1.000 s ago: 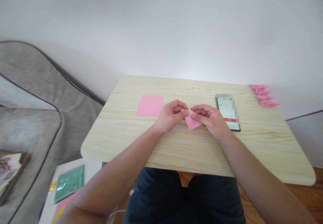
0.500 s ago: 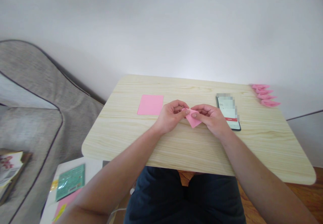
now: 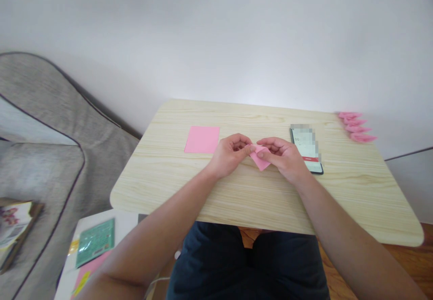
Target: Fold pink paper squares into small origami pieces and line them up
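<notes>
Both my hands meet over the middle of a light wooden table [image 3: 237, 200]. Between them is a small folded pink paper [image 3: 260, 161], resting on the tabletop. My left hand [image 3: 229, 154] pinches its left corner with curled fingers. My right hand [image 3: 284, 158] pinches and presses its right side, thumb on top. A flat pink paper stack [image 3: 202, 139] lies just left of my left hand.
A phone [image 3: 306, 149] with a lit screen lies right of my right hand. Several folded pink paper pieces [image 3: 355, 127] sit at the table's far right corner. A grey sofa [image 3: 40, 124] stands to the left, and a low surface with a green packet [image 3: 94, 242] is below.
The pink paper has been folded smaller and lies flatter between my fingers. Both hands stayed in nearly the same place.
</notes>
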A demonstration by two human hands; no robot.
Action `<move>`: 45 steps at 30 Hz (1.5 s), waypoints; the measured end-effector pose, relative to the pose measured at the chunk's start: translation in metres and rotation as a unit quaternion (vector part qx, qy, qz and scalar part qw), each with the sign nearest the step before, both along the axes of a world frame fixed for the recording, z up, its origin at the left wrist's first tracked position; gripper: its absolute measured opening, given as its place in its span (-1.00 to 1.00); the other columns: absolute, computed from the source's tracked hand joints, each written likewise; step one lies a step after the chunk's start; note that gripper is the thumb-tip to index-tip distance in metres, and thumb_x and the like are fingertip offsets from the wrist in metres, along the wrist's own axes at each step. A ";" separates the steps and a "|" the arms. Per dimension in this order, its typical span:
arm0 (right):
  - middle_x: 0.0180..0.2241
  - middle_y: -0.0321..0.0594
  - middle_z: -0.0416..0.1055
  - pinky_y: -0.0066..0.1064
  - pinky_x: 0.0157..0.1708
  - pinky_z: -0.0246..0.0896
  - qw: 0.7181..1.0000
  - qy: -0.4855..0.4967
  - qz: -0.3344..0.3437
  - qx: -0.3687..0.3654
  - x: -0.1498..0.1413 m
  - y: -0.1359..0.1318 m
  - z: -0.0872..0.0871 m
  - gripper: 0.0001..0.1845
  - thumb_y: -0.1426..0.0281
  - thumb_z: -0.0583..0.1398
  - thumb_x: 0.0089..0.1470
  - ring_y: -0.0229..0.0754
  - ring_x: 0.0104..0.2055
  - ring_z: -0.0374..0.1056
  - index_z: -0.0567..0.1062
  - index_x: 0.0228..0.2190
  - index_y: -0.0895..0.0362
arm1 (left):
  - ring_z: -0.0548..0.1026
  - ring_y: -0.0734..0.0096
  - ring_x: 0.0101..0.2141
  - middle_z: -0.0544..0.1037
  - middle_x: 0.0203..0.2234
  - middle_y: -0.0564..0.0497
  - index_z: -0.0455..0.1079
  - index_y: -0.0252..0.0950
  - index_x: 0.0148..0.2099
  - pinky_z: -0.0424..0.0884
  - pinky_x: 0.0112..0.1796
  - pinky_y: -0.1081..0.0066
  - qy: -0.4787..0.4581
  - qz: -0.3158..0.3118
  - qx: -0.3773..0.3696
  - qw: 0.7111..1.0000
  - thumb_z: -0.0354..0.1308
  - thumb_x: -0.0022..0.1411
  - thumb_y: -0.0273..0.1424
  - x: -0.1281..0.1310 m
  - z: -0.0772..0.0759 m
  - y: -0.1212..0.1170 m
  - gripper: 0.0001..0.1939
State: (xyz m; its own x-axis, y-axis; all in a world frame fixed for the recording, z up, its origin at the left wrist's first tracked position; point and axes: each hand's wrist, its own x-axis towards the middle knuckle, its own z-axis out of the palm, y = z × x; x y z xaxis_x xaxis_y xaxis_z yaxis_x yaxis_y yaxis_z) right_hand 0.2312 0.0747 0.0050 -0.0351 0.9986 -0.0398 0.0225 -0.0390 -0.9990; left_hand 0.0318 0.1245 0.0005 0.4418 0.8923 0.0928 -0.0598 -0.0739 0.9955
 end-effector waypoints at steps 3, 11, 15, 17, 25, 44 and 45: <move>-0.26 -0.21 0.63 -0.27 -0.28 0.35 1.000 -0.020 -0.005 0.011 -0.001 0.000 0.000 -0.67 0.16 0.46 0.01 -0.12 -0.27 0.48 0.65 -0.18 0.00 | 0.51 0.43 -0.35 0.59 -0.36 -0.02 0.51 -0.33 -0.22 0.37 -0.32 0.43 0.009 -0.007 0.003 1.000 0.37 0.23 -0.14 -0.001 0.002 -0.001 -0.67; -0.40 -0.25 0.57 -0.31 -0.39 0.20 0.996 -0.068 -0.055 0.015 -0.002 -0.002 0.008 -0.68 0.04 0.35 0.15 -0.17 -0.38 0.36 0.64 -0.34 0.03 | 0.53 0.40 -0.35 0.60 -0.43 -0.01 0.56 -0.33 -0.24 0.43 -0.22 0.39 -0.013 -0.051 -0.006 0.999 0.31 0.30 -0.21 -0.003 0.006 -0.002 -0.75; -0.45 -0.28 0.52 -0.32 -0.41 0.14 0.999 -0.034 -0.042 0.005 -0.001 -0.002 0.007 -0.66 0.04 0.33 0.17 -0.22 -0.44 0.29 0.62 -0.40 0.04 | 0.56 0.36 -0.31 0.63 -0.38 -0.05 0.58 -0.34 -0.20 0.44 -0.17 0.36 -0.028 -0.086 -0.024 0.996 0.34 0.27 -0.22 -0.003 0.005 -0.003 -0.75; -0.46 -0.28 0.53 -0.33 -0.42 0.13 0.999 -0.011 -0.032 -0.004 -0.001 -0.001 0.006 -0.65 0.02 0.34 0.16 -0.22 -0.45 0.29 0.61 -0.41 0.04 | 0.57 0.35 -0.29 0.64 -0.36 -0.06 0.59 -0.34 -0.18 0.44 -0.16 0.36 -0.028 -0.097 -0.027 0.995 0.34 0.28 -0.22 -0.003 0.005 -0.003 -0.74; -0.44 -0.26 0.54 -0.35 -0.42 0.12 1.000 0.000 -0.021 -0.010 -0.002 -0.001 0.003 -0.64 0.03 0.34 0.16 -0.23 -0.43 0.31 0.59 -0.42 0.07 | 0.56 0.35 -0.29 0.64 -0.38 -0.05 0.61 -0.35 -0.23 0.43 -0.15 0.36 -0.014 -0.108 -0.011 0.994 0.28 0.29 -0.26 -0.004 0.009 -0.004 -0.77; -0.30 -0.27 0.56 -0.33 -0.27 0.20 0.993 -0.112 -0.031 0.020 -0.007 -0.002 0.003 -0.66 0.06 0.22 0.27 -0.15 -0.26 0.39 0.62 -0.25 0.05 | 0.34 0.52 -0.42 0.49 -0.44 0.06 0.54 -0.31 -0.20 0.24 -0.37 0.45 0.050 -0.027 0.080 0.995 0.36 0.21 -0.29 0.002 0.005 -0.009 -0.80; -0.29 -0.27 0.55 -0.33 -0.27 0.21 0.994 -0.104 -0.029 0.022 -0.007 -0.002 0.004 -0.66 0.07 0.21 0.28 -0.15 -0.26 0.39 0.62 -0.26 0.05 | 0.34 0.52 -0.42 0.50 -0.43 0.05 0.55 -0.32 -0.23 0.24 -0.38 0.45 0.058 -0.022 0.079 0.995 0.35 0.23 -0.26 0.001 0.005 -0.008 -0.79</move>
State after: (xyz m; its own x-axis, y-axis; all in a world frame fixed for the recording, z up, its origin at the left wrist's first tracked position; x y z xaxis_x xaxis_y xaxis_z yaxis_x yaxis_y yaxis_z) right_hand 0.2244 0.0729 0.0087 0.0273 0.9996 0.0026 0.2275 -0.0037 -0.9738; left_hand 0.0332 0.1164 0.0054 0.4962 0.8502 0.1759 0.0484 -0.2294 0.9721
